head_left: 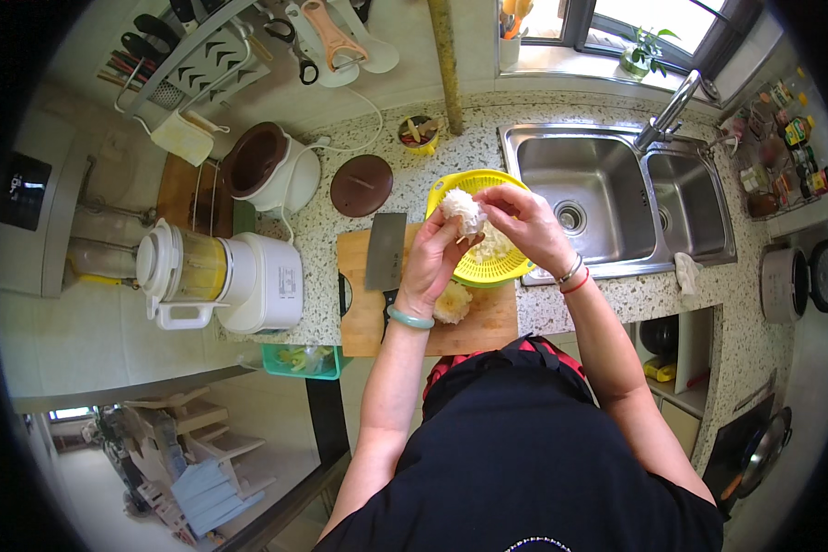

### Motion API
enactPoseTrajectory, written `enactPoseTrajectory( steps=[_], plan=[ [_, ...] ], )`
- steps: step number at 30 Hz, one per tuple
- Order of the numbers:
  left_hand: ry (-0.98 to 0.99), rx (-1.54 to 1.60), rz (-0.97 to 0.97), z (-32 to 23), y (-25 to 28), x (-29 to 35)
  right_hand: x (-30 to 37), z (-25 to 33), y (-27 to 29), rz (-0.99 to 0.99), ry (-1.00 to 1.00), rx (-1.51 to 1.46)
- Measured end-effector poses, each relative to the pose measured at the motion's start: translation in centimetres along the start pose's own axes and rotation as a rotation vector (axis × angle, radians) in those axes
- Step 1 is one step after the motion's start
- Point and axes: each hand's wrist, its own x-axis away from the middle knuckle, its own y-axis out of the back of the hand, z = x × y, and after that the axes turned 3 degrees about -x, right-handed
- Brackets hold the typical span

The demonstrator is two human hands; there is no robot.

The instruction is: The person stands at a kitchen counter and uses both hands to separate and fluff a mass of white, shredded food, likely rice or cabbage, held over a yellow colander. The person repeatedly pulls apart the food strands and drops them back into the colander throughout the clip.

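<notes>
My left hand (437, 248) grips a white fungus (463, 212), a pale, shaggy clump, from below and the left. Against its right side, the fingertips of my right hand (529, 225) are pinched together; a small bit between them cannot be made out. Both hands are over a yellow colander (497, 179) with small white torn pieces (495, 247) inside. A second, yellowish ruffled clump (453, 302) lies on the wooden cutting board (488, 322) by my left wrist. The cleaver (386, 253) rests flat on the board's left part, and a black-handled knife (389, 308) shows partly beside my left forearm.
A double steel sink (580, 184) with a faucet (672, 110) is on the right. Leftward stand a white blender machine (262, 281), a white pot with brown liner (271, 170) and its brown lid (362, 184). A green bin (299, 361) hangs below the counter edge.
</notes>
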Motion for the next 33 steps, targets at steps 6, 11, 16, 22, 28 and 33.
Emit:
enactPoseTrajectory(
  steps=[6,11,16,22,28,33],
  plan=[
    [-0.007,0.001,0.001,0.0,0.0,0.1,0.0,-0.1,-0.2,-0.082,-0.018,0.042],
    [-0.012,0.010,0.010,0.0,0.3,0.2,0.0,-2.1,0.0,-0.173,-0.054,-0.104],
    [-0.019,0.033,0.025,0.1,0.0,-0.1,0.0,-1.7,0.2,-0.123,-0.083,-0.102],
    [-0.067,0.063,-0.009,0.4,-0.2,-0.3,0.1,-0.7,-0.1,-0.074,-0.071,-0.104],
    [-0.080,0.001,0.014,0.7,-0.4,-0.6,0.2,0.4,-0.3,-0.108,0.011,0.115],
    [-0.069,0.005,0.020,0.9,-0.5,-0.7,0.0,0.8,-0.5,-0.151,0.159,0.230]
  ],
)
